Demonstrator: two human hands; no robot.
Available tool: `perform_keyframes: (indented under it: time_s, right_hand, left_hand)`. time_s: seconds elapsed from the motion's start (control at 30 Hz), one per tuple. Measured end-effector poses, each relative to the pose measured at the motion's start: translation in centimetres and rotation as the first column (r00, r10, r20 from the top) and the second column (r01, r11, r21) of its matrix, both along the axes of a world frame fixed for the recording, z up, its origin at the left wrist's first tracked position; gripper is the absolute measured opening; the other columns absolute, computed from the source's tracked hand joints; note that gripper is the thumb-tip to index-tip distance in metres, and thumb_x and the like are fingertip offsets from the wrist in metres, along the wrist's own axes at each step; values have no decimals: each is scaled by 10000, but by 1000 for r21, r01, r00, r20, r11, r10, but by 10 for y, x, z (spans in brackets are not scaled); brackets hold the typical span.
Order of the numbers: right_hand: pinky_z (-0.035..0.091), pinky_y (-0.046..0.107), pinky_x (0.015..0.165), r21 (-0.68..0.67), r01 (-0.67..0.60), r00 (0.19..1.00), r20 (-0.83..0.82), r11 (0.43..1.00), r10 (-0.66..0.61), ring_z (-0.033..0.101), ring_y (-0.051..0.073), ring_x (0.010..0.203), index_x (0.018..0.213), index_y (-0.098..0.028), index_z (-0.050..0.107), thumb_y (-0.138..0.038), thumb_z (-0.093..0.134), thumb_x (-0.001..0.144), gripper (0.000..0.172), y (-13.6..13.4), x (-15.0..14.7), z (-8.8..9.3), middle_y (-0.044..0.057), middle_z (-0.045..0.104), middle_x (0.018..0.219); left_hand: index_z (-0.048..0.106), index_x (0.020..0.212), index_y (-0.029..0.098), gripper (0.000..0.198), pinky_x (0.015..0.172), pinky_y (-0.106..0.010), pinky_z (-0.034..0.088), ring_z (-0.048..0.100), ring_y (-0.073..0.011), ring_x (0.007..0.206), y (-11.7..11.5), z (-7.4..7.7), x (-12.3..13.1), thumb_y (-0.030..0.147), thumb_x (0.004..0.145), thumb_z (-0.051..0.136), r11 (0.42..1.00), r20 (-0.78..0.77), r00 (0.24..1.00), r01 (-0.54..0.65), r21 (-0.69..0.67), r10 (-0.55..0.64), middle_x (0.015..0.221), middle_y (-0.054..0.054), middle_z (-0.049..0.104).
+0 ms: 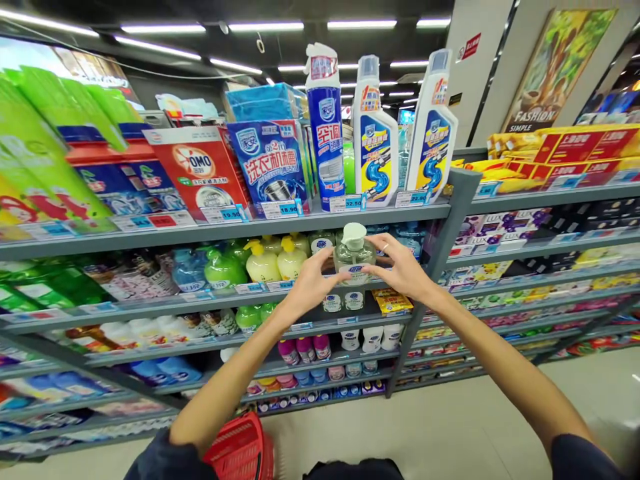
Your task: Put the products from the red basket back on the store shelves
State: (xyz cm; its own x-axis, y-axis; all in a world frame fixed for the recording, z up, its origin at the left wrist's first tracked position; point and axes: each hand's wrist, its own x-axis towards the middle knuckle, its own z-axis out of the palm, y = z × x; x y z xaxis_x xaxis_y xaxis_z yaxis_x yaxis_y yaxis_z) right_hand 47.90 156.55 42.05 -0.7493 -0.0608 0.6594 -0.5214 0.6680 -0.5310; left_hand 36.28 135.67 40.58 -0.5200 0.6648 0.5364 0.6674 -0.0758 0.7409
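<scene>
Between my two hands is a clear pump bottle (354, 253) with a pale green pump top, upright in front of the second shelf. My left hand (320, 277) grips its left side, the thumb across the label. From the right, my right hand (397, 267) closes on the same bottle, with a ring on one finger. Behind it, similar clear bottles (321, 241) stand on the shelf. Yellow pump bottles (263, 263) are to the left of my left hand. Just below my hands, a yellow packet (393, 301) lies beside more clear bottles.
Above my hands, the top shelf edge (280, 223) carries a blue spray can (326, 133), white bottles (375, 140) and an OMO box (200, 167). A shelf post (450, 220) stands to the right. On the floor at lower left is a red shopping basket (240, 447).
</scene>
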Motion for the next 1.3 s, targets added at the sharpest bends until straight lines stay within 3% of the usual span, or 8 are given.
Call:
perform_keyframes:
  time_s: [0.17, 0.3, 0.57, 0.7, 0.83, 1.03, 1.13, 1.3]
  right_hand:
    - [484, 444, 1123, 158, 65, 986, -162, 985, -39, 528, 282, 1324, 1526, -250, 458, -442, 634, 976, 608, 11, -24, -22, 134, 531, 1399]
    - [448, 430, 1148, 173, 80, 978, -204, 982, -43, 522, 270, 1337, 1539, -262, 434, -435, 623, 983, 612, 15, -35, -32, 133, 531, 1408]
    - [503, 454, 1100, 102, 88, 989, -124, 991, -75, 525, 301, 1347, 1527, -262, 457, -475, 643, 964, 630, 31, -60, -55, 141, 526, 1422]
    - [584, 456, 1012, -96, 119, 992, -26, 988, -122, 606, 314, 1270, 1467, -241, 522, -520, 720, 897, 665, 37, -75, -69, 143, 569, 1431]
    - [582, 450, 1021, -179, 135, 990, 57, 975, -126, 648, 307, 1231, 1456, -211, 539, -505, 736, 883, 673, 41, -85, -71, 136, 593, 1444]
    - [591, 463, 950, 44, 292, 943, 154, 955, -295, 698, 321, 1096, 1564, -189, 416, -434, 704, 925, 742, 43, -79, -69, 157, 712, 1235]
    - [609, 425, 889, 63, 265, 944, 185, 962, -272, 711, 310, 1040, 1600, -171, 343, -401, 671, 953, 761, 41, -75, -67, 157, 725, 1173]
    - [592, 415, 912, 95, 236, 953, 170, 967, -249, 720, 298, 1014, 1599, -198, 344, -399, 640, 975, 720, 41, -70, -63, 114, 752, 1112]
  left_hand:
    - [569, 1361, 154, 578, 1069, -445, 523, 628, -287, 1217, 13, -15, -19, 312, 843, 769, 996, -104, 991, -86, 37, 89, 1318, -134, 657]
    - [552, 1386, 165, 544, 1079, -430, 517, 594, -276, 1262, 17, -25, -28, 331, 894, 714, 996, -115, 990, -75, 55, 80, 1366, -130, 627]
    - [559, 1369, 151, 545, 1052, -432, 547, 632, -294, 1239, 32, -45, -56, 364, 895, 722, 996, -103, 991, -89, 10, 89, 1370, -154, 639]
    - [585, 1351, 134, 564, 1042, -410, 560, 654, -301, 1234, 39, -55, -64, 379, 872, 756, 993, -7, 993, -118, -32, 117, 1345, -161, 669]
    - [668, 1264, 138, 430, 1035, -397, 555, 683, -299, 1186, 43, -52, -67, 364, 902, 723, 973, -72, 979, -200, -117, 193, 1276, -141, 715]
    - [736, 1153, 125, 343, 996, -341, 547, 703, -299, 1144, 41, -45, -69, 361, 906, 713, 937, -115, 957, -284, -204, 265, 1174, -115, 761]
    - [741, 1132, 129, 365, 950, -340, 556, 710, -315, 1121, 41, -46, -70, 410, 901, 713, 924, -135, 954, -295, -241, 270, 1132, -122, 772]
    - [756, 996, 155, 314, 911, -320, 564, 735, -290, 1041, 40, -47, -72, 449, 915, 686, 941, -136, 964, -255, -223, 229, 1066, -105, 787]
